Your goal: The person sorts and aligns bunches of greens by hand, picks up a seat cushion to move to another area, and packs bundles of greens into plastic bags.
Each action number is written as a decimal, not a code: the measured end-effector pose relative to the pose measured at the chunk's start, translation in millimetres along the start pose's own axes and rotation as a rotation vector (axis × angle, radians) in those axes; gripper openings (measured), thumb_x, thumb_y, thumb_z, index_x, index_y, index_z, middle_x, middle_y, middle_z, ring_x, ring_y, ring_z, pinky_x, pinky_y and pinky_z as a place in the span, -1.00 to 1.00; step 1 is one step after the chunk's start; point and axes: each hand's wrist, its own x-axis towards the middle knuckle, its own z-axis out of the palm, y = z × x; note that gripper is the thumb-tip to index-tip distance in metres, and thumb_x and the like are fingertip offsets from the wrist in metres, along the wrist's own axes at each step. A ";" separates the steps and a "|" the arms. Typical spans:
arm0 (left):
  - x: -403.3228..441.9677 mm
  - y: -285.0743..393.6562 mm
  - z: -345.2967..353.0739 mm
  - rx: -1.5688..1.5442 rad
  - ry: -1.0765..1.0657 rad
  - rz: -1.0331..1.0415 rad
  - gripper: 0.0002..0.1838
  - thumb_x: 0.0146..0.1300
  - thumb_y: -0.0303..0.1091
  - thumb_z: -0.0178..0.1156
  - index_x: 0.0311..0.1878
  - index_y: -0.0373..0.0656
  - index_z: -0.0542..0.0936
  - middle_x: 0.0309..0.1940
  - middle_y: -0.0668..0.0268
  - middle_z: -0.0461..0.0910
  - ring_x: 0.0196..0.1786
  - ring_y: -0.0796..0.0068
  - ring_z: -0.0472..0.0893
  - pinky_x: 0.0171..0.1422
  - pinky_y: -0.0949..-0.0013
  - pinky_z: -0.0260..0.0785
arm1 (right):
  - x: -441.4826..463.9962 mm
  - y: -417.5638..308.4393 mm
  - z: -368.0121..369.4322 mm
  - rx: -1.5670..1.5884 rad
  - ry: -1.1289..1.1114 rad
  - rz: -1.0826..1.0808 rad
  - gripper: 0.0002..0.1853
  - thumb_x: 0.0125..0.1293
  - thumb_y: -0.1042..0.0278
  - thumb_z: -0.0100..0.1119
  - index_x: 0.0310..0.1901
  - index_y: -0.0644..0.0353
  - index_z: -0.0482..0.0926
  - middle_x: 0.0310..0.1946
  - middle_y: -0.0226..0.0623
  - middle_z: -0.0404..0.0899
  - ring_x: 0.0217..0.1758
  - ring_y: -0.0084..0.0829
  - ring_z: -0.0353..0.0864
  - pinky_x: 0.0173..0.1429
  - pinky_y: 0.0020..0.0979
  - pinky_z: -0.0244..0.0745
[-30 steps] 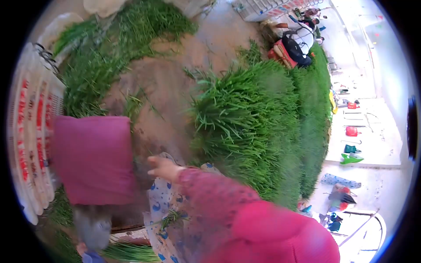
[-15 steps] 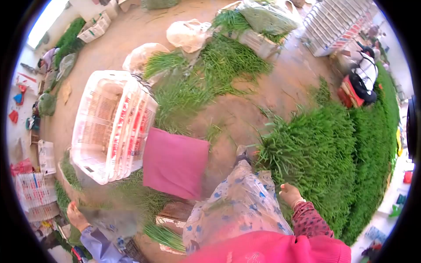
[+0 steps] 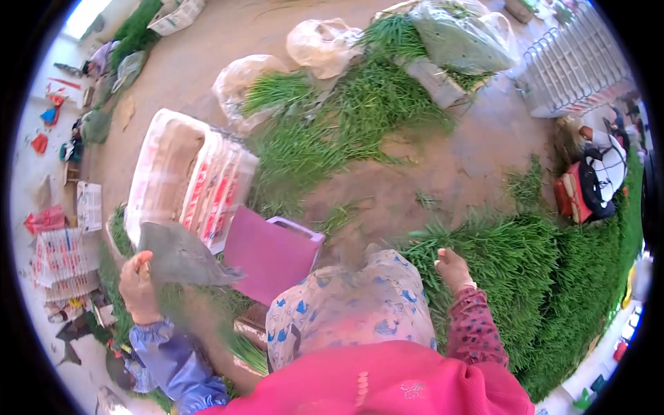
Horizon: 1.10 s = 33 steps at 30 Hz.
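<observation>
Near the crates, our left hand pinches a grey bag edge. Can't tell if our right hand, by the greens, is clenched; floor ahead's pretty open.

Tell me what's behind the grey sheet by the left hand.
Behind the grey sheet, the stack of white baskets shows above its top edge. The sheet covers part of the stack's lower end; what else lies there cannot be seen.

Stacked baskets: rigid plastic. Beside the baskets, purple panel: smooth, matt surface. In front of the baskets, grey sheet: thin, apparently plastic
</observation>
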 end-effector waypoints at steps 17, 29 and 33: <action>127.3 78.5 150.8 -0.477 -0.705 -0.120 -0.80 0.20 -0.32 0.16 -0.21 -0.18 0.69 -0.41 0.27 0.68 -0.32 0.48 0.62 -0.19 0.44 0.43 | 11.4 -48.9 -28.3 0.143 -0.102 0.451 -0.67 0.22 0.32 0.19 -0.01 0.25 0.54 -0.18 -0.19 0.64 -0.17 -0.44 0.57 -0.05 -0.39 0.46; 31.0 4.8 217.9 0.036 -1.097 -0.326 -0.86 0.17 -0.23 0.19 -0.29 0.08 0.73 -0.42 0.37 0.69 -0.39 0.49 0.67 -0.25 0.42 0.53 | 51.1 -82.8 -71.0 0.194 0.034 0.179 -0.73 0.26 0.44 0.13 0.00 0.17 0.49 -0.46 -0.51 0.48 -0.55 -0.67 0.35 -0.53 -0.56 0.24; 5.0 -12.0 246.3 0.127 -1.310 -0.288 -0.86 0.09 -0.16 0.29 -0.29 0.13 0.71 -0.39 0.41 0.69 -0.29 0.43 0.66 -0.18 0.32 0.48 | 100.3 -125.5 -109.4 0.320 0.086 0.134 -0.72 0.31 0.46 0.07 0.05 0.22 0.45 -0.43 -0.50 0.46 -0.54 -0.66 0.33 -0.52 -0.56 0.25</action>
